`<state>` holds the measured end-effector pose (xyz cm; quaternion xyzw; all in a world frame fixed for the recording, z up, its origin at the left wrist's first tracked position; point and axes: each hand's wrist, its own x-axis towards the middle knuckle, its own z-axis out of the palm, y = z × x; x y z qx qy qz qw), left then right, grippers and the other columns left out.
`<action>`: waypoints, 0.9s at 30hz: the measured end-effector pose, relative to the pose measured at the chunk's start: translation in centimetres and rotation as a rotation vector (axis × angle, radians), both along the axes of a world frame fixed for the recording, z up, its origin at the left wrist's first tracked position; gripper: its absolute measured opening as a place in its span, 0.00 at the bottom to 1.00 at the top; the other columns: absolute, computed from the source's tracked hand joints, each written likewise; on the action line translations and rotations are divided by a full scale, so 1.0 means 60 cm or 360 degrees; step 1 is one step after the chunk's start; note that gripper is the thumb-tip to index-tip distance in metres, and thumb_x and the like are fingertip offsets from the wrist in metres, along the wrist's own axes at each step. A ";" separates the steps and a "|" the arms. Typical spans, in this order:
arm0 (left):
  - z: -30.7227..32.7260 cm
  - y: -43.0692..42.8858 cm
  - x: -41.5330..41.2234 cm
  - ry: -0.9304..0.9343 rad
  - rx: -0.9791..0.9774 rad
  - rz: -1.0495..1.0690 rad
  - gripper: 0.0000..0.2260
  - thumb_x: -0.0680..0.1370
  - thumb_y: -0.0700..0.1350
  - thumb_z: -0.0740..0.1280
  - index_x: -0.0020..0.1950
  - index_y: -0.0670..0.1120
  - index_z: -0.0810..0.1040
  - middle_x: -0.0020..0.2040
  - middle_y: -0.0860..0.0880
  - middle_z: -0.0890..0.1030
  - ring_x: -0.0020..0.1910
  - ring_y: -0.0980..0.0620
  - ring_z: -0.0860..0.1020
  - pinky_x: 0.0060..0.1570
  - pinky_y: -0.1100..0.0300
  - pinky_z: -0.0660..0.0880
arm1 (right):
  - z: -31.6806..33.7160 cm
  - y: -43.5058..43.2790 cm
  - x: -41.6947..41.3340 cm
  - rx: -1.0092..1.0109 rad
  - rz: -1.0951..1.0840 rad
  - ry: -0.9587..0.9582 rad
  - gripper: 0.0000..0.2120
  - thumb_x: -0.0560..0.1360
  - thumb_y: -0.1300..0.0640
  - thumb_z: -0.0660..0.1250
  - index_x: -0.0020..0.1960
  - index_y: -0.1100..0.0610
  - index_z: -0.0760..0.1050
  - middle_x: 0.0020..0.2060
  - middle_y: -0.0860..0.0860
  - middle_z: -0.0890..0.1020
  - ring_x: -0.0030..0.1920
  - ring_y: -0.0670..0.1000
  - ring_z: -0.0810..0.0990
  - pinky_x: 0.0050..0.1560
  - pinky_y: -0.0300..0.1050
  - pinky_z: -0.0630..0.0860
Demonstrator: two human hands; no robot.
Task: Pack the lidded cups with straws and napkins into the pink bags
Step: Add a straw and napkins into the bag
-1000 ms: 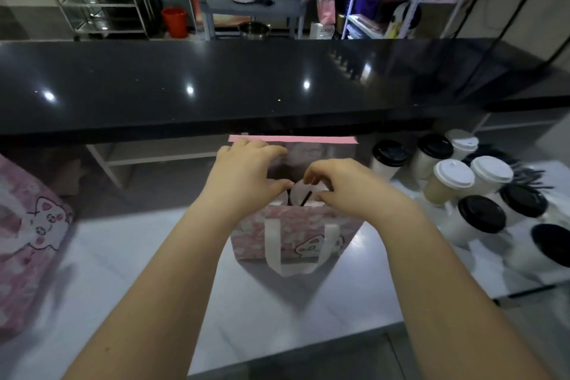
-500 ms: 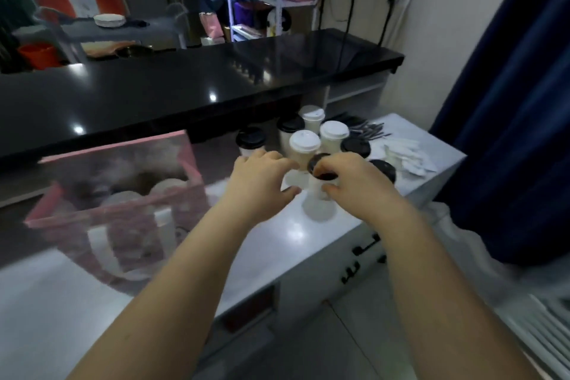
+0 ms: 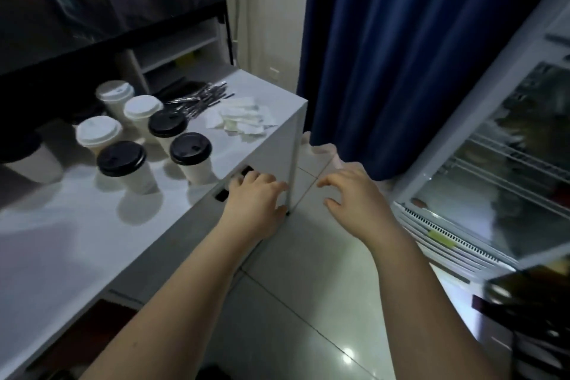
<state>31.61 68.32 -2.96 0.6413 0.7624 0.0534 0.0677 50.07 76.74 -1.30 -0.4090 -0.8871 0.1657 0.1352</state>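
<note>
Several lidded paper cups stand on the white counter point(image 3: 61, 225), some with black lids point(image 3: 121, 158) and some with white lids point(image 3: 98, 131). Behind them lie dark wrapped straws point(image 3: 197, 100) and a loose pile of white napkins point(image 3: 243, 119). My left hand point(image 3: 257, 200) hovers by the counter's right corner, fingers curled loosely and holding nothing. My right hand point(image 3: 354, 197) is out over the floor, fingers spread and empty. No pink bag is in view.
A blue curtain point(image 3: 416, 55) hangs ahead. A glass-door fridge point(image 3: 493, 179) stands at the right. A black upper counter point(image 3: 92, 18) runs behind the cups, with white shelves point(image 3: 175, 49) beneath it. Glossy floor tiles point(image 3: 308, 287) lie below my hands.
My view has swung right, away from the pink bag, which has left the frame. Both hands left the bag, passed the cups and now sit past the counter's right end, empty.
</note>
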 end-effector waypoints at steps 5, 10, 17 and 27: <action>-0.031 0.087 0.010 -0.0119 -0.0046 -0.0028 0.21 0.79 0.57 0.63 0.71 0.58 0.69 0.70 0.53 0.70 0.70 0.47 0.65 0.65 0.47 0.65 | -0.023 0.068 0.019 -0.0078 -0.0040 0.0041 0.14 0.74 0.60 0.68 0.58 0.49 0.78 0.51 0.43 0.79 0.58 0.48 0.71 0.58 0.48 0.72; -0.054 0.202 -0.031 -0.0155 -0.0027 -0.0018 0.21 0.79 0.56 0.63 0.72 0.56 0.68 0.71 0.52 0.70 0.70 0.46 0.66 0.63 0.47 0.67 | -0.038 0.174 -0.015 -0.0072 -0.0088 0.0006 0.15 0.74 0.59 0.68 0.59 0.48 0.77 0.57 0.44 0.77 0.62 0.49 0.69 0.62 0.49 0.69; -0.044 0.396 -0.183 -0.0167 0.0067 0.0171 0.21 0.78 0.53 0.64 0.71 0.53 0.70 0.67 0.49 0.73 0.67 0.44 0.68 0.60 0.48 0.68 | -0.008 0.356 -0.175 -0.0067 0.0053 -0.0072 0.16 0.75 0.59 0.67 0.61 0.48 0.75 0.61 0.45 0.76 0.64 0.50 0.67 0.59 0.47 0.68; -0.073 0.505 -0.385 -0.0200 -0.0103 0.0676 0.21 0.77 0.51 0.64 0.70 0.54 0.70 0.66 0.49 0.74 0.67 0.44 0.68 0.61 0.48 0.67 | -0.043 0.536 -0.430 -0.0182 0.0481 -0.0207 0.14 0.76 0.54 0.68 0.61 0.46 0.74 0.60 0.43 0.75 0.62 0.46 0.66 0.48 0.39 0.66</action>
